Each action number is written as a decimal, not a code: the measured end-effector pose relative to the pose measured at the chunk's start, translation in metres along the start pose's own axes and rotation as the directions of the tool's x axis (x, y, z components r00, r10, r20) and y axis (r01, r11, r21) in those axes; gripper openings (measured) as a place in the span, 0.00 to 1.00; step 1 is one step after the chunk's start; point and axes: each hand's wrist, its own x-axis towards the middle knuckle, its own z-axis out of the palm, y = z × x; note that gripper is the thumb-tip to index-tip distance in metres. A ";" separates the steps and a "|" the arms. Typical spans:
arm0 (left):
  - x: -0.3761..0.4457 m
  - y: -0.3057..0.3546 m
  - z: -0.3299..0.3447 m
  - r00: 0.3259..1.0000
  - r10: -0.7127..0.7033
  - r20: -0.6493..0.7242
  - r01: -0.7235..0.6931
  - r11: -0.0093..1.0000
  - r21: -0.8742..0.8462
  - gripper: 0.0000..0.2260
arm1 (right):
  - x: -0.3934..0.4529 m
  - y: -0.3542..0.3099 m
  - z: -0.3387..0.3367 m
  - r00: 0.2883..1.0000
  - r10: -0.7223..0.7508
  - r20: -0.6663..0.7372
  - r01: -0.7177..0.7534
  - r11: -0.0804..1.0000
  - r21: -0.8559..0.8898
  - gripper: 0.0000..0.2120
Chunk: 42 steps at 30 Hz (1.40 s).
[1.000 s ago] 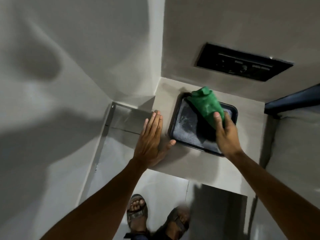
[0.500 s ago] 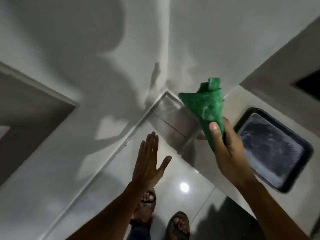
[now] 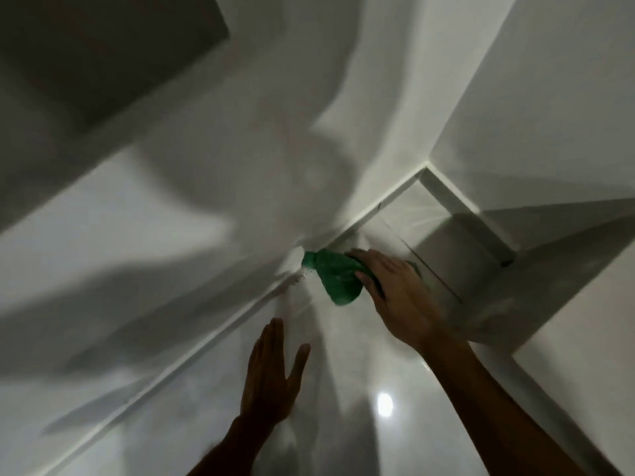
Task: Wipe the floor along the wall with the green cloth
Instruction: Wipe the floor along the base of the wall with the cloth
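right hand pressing green cloth on floor beside wall

right hand has lowered green cloth from mid-air to floor beside wall

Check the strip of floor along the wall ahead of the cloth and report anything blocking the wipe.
Nothing visible blocks it. The right hand presses the green cloth down at the skirting. The floor beside the skirting looks bare; the open left hand hovers over it, not on the cloth.
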 end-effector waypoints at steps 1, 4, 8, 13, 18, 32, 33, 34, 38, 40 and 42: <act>0.007 -0.015 0.015 0.999 -0.033 0.012 0.033 0.999 0.024 0.46 | 0.008 0.006 0.016 1.000 -0.011 -0.014 0.010 0.999 -0.036 0.21; 0.029 -0.058 0.072 0.993 -0.118 0.022 0.115 0.989 0.095 0.60 | 0.028 0.022 0.066 0.993 -0.081 -0.090 0.078 0.996 -0.042 0.20; 0.043 -0.092 0.124 0.986 -0.069 -0.154 0.099 0.975 0.201 0.72 | 0.038 0.049 0.126 0.928 -0.299 -0.223 0.292 0.954 -0.065 0.19; 0.057 -0.114 0.137 0.935 0.122 -0.333 -0.001 0.940 0.342 0.63 | 0.040 0.105 0.207 0.787 -0.594 0.166 0.616 0.768 -0.177 0.23; 0.056 -0.120 0.136 0.914 0.150 -0.377 -0.009 0.936 0.351 0.57 | 0.047 0.112 0.213 0.770 -0.566 0.295 0.603 0.796 -0.048 0.29; 0.049 -0.146 0.122 0.872 0.052 -0.487 0.103 0.953 0.287 0.50 | 0.051 0.092 0.234 0.942 -0.287 0.171 0.331 0.870 -0.366 0.30; 0.048 -0.146 0.123 0.871 0.056 -0.488 0.098 0.954 0.284 0.50 | 0.051 0.092 0.237 0.950 -0.277 0.147 0.313 0.869 -0.384 0.30; 0.048 -0.146 0.123 0.871 0.056 -0.488 0.095 0.955 0.280 0.50 | 0.046 0.084 0.246 0.965 -0.237 0.112 0.263 0.881 -0.395 0.30; 0.046 -0.148 0.122 0.878 0.063 -0.475 0.083 0.956 0.282 0.50 | 0.025 0.058 0.283 0.969 -0.229 0.092 0.247 0.902 -0.355 0.30; 0.046 -0.148 0.123 0.883 0.065 -0.466 0.084 0.952 0.293 0.51 | 0.029 0.071 0.268 0.940 -0.302 0.162 0.342 0.859 -0.382 0.31; 0.046 -0.149 0.122 0.887 0.066 -0.458 0.088 0.947 0.309 0.51 | 0.036 0.087 0.249 0.941 -0.294 0.171 0.339 0.839 -0.425 0.32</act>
